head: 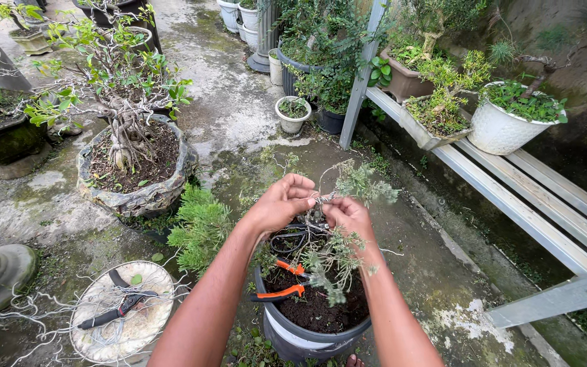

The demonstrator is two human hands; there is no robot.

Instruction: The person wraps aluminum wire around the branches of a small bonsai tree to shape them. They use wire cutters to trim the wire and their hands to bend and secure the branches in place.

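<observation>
Head view: left hand (281,202) and right hand (349,214) both pinch a thin branch (323,199) above the black pot (293,333), fingers closed.

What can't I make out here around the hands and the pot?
- Branch between the left hand and right hand: head view, fingers cover it; any wire there is too thin to tell.
- Orange-handled tool in the black pot: blades hidden by the shrub and right forearm.
- Pot base: cut off by the bottom edge.
- Black pliers on the round stool: tips too small to judge.
</observation>
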